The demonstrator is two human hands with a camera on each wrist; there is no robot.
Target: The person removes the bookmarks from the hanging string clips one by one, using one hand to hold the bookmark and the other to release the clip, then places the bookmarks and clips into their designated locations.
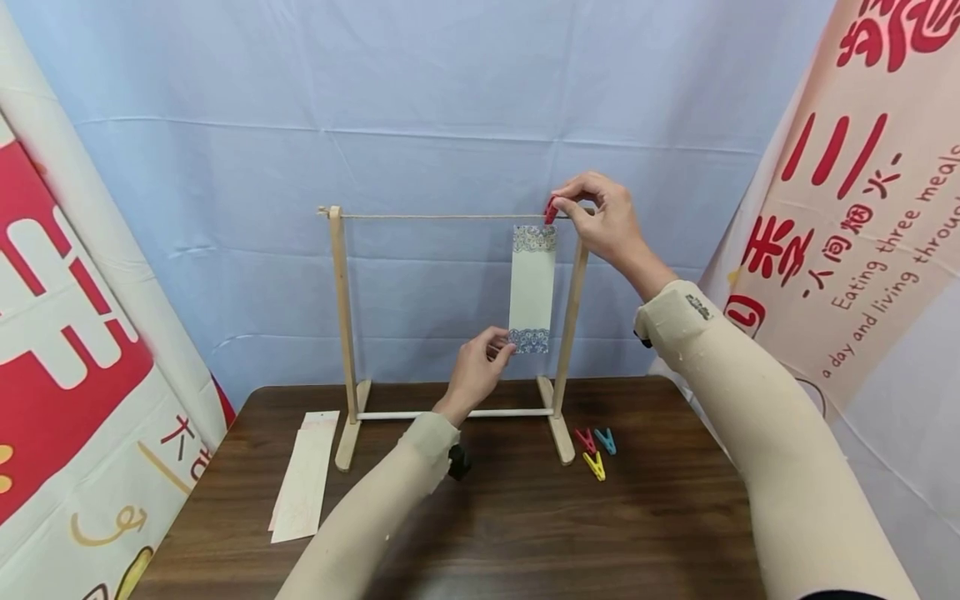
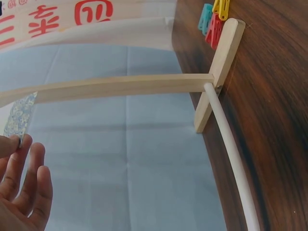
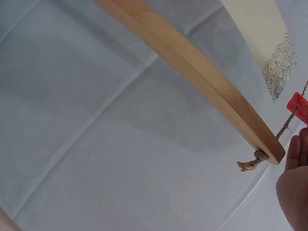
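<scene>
A long paper strip with blue patterned ends hangs upright just below the string, near its right end. With thumb and finger, my left hand pinches the strip's lower left corner; the left wrist view shows its other fingers spread loosely. Up at the string, my right hand pinches a red clothespin. In the right wrist view the clothespin sits at the string, close to the strip's patterned top. Whether it bites the paper cannot be told.
The string spans a wooden frame with a white crossbar, standing on a dark wood table. Right of its foot lie red, blue and yellow clothespins. More paper strips lie overlapping at the left.
</scene>
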